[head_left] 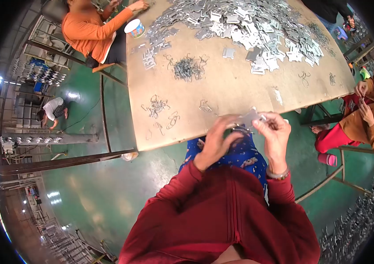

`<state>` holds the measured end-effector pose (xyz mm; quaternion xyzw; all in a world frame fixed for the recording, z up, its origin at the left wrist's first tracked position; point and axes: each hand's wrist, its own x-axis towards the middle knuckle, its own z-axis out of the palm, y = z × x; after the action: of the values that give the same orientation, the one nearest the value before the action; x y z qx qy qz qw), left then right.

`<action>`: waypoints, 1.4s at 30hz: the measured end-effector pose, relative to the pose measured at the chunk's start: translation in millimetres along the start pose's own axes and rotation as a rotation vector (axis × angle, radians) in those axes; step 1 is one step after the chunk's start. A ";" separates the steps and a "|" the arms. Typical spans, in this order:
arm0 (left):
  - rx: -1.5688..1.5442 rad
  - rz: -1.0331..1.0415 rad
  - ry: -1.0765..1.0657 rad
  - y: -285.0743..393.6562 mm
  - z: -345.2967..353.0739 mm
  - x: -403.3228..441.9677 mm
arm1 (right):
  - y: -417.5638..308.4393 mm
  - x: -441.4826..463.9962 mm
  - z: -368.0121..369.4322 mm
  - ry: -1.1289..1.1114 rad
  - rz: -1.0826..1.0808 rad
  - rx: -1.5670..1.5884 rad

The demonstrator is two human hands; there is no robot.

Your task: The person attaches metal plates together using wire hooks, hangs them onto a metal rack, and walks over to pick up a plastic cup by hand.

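My left hand (217, 143) and my right hand (275, 134) meet at the table's front edge, over my lap. Between them is a flat grey metal plate (249, 118), its face tilted up. The fingers of my left hand are round the plate's left side, and my right thumb and fingers pinch its right side. On the brown tabletop (231, 88) just beyond lie a few wire hooks (205, 105) and a narrow light strip (277, 96). Small wire pieces (156, 106) lie to the left, with a denser wire pile (188, 68) behind them.
A large heap of metal plates (248, 26) covers the table's far part. A white and blue tub (134, 28) stands at the far left edge. One person in orange (90, 28) sits at the left, another person (367, 114) at the right. Someone bends down (54, 109) on the floor.
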<state>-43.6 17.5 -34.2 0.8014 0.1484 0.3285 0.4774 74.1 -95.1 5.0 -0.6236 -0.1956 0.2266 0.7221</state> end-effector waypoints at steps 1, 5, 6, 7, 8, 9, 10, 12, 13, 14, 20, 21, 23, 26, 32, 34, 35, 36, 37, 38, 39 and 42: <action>0.092 -0.048 -0.005 -12.1 -10.9 6.8 | -4.4 -1.3 2.4 -0.027 -0.022 0.058; 0.385 -0.232 0.094 -70.4 -62.6 76.8 | -7.2 -2.3 0.5 -0.075 -0.028 0.101; 0.480 -0.220 0.112 -86.7 -69.2 92.6 | -7.4 -2.4 0.6 -0.086 -0.017 0.125; 0.572 -0.205 0.128 -102.3 -72.8 105.3 | -6.9 -2.0 0.2 -0.095 -0.009 0.149; 0.653 -0.200 0.093 -115.8 -73.6 114.3 | -7.4 -1.4 -0.9 -0.100 -0.003 0.171; 0.732 -0.193 0.056 -128.4 -72.3 121.6 | -9.1 -1.3 -2.4 -0.114 0.003 0.141; 0.811 -0.187 0.015 -136.8 -70.5 126.2 | -8.9 -0.8 -3.3 -0.114 -0.002 0.147; 0.892 -0.101 -0.005 -145.0 -65.9 129.7 | -6.1 -1.0 -4.7 -0.110 -0.001 0.160; 0.906 -0.090 -0.006 -145.9 -63.9 130.2 | -6.9 -1.2 -4.6 -0.097 -0.008 0.116; 0.919 -0.081 -0.007 -146.6 -62.3 129.2 | -9.0 -1.6 -4.1 -0.091 -0.009 0.108; 0.909 0.017 0.108 -118.8 -72.0 126.8 | -8.5 -8.8 -5.3 -0.096 0.016 -0.006; 0.943 0.027 0.098 -122.4 -76.4 124.1 | -6.1 -9.7 -3.1 -0.103 0.034 0.078; 1.062 -0.009 -0.015 -137.4 -86.4 116.4 | -5.5 -15.8 -1.2 -0.096 0.044 0.057; 1.026 -0.013 0.080 -130.5 -99.8 115.8 | -0.2 -19.1 0.4 -0.103 0.004 0.058; -0.334 -0.473 0.045 -45.5 -83.5 80.3 | 2.6 -31.7 1.0 -0.081 0.071 0.052; -0.613 -0.534 -0.113 -3.2 -64.6 53.3 | 11.4 -32.4 -0.7 -0.081 0.043 0.084; -0.753 -0.566 -0.175 11.5 -54.8 41.9 | 13.7 -33.1 -1.9 -0.077 0.048 0.080; -0.764 -0.542 -0.185 18.5 -46.5 34.1 | 15.3 -33.9 -2.5 -0.074 0.054 0.076; -0.774 -0.520 -0.193 23.8 -39.4 27.2 | 14.9 -34.8 -2.2 -0.072 0.043 0.062; -0.783 -0.498 -0.198 26.1 -34.6 23.1 | 16.0 -36.5 -0.9 -0.053 0.043 0.059; -0.790 -0.465 -0.240 24.3 -31.2 22.9 | 16.9 -37.5 0.5 -0.037 0.042 0.055; -0.778 -0.533 -0.259 17.2 -22.6 20.9 | 20.3 -38.5 -0.6 -0.032 0.038 0.055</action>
<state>-44.6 35.5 -3.9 0.5320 0.1541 0.1235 0.8234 41.2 -115.1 -15.1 -0.6037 -0.1888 0.2556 0.7312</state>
